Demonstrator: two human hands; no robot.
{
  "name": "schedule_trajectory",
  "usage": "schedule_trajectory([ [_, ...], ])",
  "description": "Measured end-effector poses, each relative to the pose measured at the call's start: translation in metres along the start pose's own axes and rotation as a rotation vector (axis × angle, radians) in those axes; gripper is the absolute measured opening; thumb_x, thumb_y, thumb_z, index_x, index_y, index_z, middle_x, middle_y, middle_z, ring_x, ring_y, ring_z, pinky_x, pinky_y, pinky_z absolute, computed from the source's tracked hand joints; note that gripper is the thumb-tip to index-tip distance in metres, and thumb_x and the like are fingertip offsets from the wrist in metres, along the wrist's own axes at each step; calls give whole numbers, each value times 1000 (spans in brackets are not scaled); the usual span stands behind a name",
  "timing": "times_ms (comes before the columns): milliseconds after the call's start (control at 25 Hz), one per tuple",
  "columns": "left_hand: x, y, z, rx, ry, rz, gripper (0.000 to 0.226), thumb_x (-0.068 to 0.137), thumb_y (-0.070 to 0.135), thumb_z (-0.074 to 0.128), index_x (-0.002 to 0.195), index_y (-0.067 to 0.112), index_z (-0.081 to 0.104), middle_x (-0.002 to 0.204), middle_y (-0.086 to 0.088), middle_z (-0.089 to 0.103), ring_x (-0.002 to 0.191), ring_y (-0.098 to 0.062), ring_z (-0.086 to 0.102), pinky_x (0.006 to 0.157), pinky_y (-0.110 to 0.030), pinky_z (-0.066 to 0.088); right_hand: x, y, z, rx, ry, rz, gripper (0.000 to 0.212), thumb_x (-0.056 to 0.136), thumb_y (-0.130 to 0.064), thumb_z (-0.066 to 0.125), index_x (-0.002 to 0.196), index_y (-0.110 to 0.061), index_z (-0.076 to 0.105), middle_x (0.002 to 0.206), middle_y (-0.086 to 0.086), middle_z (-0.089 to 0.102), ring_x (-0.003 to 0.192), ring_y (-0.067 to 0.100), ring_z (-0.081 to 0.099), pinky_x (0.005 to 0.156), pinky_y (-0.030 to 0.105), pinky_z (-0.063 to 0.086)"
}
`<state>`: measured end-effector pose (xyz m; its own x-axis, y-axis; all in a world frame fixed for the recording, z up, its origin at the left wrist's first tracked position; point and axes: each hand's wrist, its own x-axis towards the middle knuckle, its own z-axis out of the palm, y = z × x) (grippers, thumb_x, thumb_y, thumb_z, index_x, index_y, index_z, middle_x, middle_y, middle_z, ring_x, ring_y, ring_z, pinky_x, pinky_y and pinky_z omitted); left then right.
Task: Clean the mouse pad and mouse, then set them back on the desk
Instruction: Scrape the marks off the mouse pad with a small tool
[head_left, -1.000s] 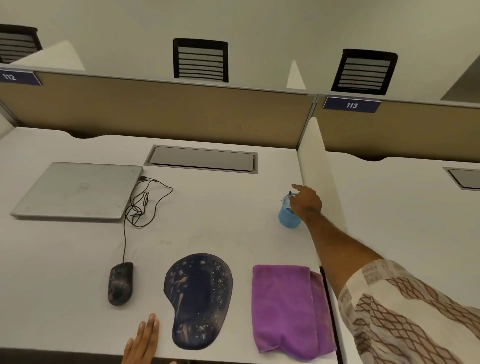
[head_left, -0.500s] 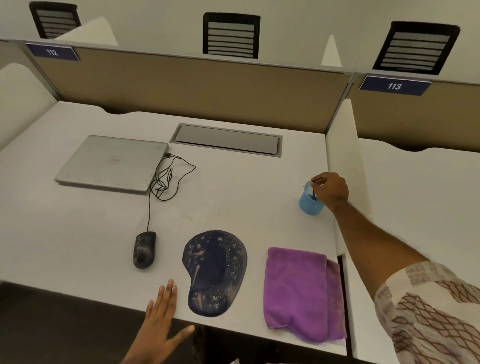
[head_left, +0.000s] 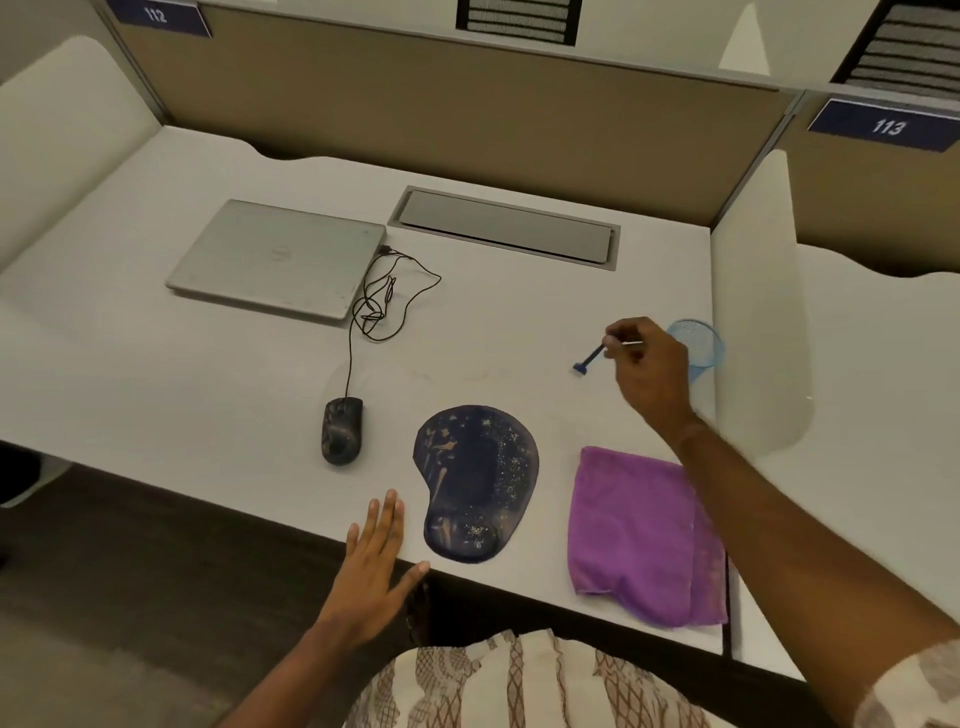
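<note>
A dark blue mouse pad with a wrist rest and pale specks lies near the desk's front edge. A black wired mouse, smudged, sits to its left. A folded purple cloth lies to the pad's right. My right hand hovers above the desk beyond the cloth, pinching a small blue brush with its head pointing left and down. My left hand rests flat with fingers spread at the desk's front edge, just left of the pad.
A blue mesh cup stands by the white divider at right, just behind my right hand. A closed silver laptop lies at the back left, with the mouse cable coiled beside it. A cable hatch sits at the back.
My right hand has lifted the small blue brush out of the blue cup and carried it leftward. My left hand has slid onto the desk edge. The view has tilted down.
</note>
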<state>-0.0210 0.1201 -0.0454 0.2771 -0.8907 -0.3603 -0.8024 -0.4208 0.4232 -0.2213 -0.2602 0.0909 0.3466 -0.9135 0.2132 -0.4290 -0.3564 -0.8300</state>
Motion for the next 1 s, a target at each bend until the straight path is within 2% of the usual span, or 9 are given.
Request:
schedule_trajectory([
  [120,0,0,0,-9,-5,-2,84,105,62,30,159,25,-24,162,11,-39,150,-11,-34,125,-44,-17,-37,-10,65,41,-226,-7,9,91,-8,64,96,-15,67,85,-3,72,78,10,71,72,28,59],
  [200,1,0,1,-11,-1,0,84,103,65,25,159,25,-24,163,11,-39,150,-12,-34,124,-44,-19,-50,-15,94,30,-305,3,8,92,-10,64,97,-16,66,89,-2,72,82,10,70,75,28,59],
  [360,1,0,4,-4,23,-21,84,103,66,23,158,25,-24,162,10,-40,150,-12,-36,120,-35,-28,-53,-17,121,-23,-342,47,7,95,-15,61,100,-18,65,94,-3,71,86,11,67,77,26,58],
  [480,1,1,5,8,34,-29,83,105,63,27,158,26,-25,162,10,-41,150,-13,-36,120,-35,-26,-52,-18,126,-56,-349,81,7,97,-15,60,102,-16,64,94,-3,69,85,12,66,76,24,55],
  [640,3,0,6,32,32,-25,81,104,64,25,158,30,-26,162,8,-41,149,-15,-38,120,-37,-27,-50,-17,129,-128,-456,58,11,92,-17,67,102,-17,63,93,-2,69,82,13,67,78,24,57],
  [800,4,-1,9,83,30,-23,77,104,66,22,160,35,-21,163,5,-40,150,-19,-37,119,-39,-28,-48,-13,130,-384,-591,-26,19,94,-16,60,107,-12,73,103,6,72,90,21,66,87,36,55],
  [920,4,-2,12,86,41,-25,74,101,69,14,160,38,-19,164,4,-37,151,-20,-35,120,-40,-27,-45,-8,124,-582,-706,-125,22,93,-13,56,104,-12,76,100,8,74,85,25,65,78,34,53],
  [1000,4,-2,14,73,56,-28,72,100,69,11,159,42,-18,166,4,-34,152,-21,-32,121,-41,-23,-44,-3,116,-704,-770,-189,21,93,-14,56,103,-14,75,98,8,73,83,25,63,68,30,44],
])
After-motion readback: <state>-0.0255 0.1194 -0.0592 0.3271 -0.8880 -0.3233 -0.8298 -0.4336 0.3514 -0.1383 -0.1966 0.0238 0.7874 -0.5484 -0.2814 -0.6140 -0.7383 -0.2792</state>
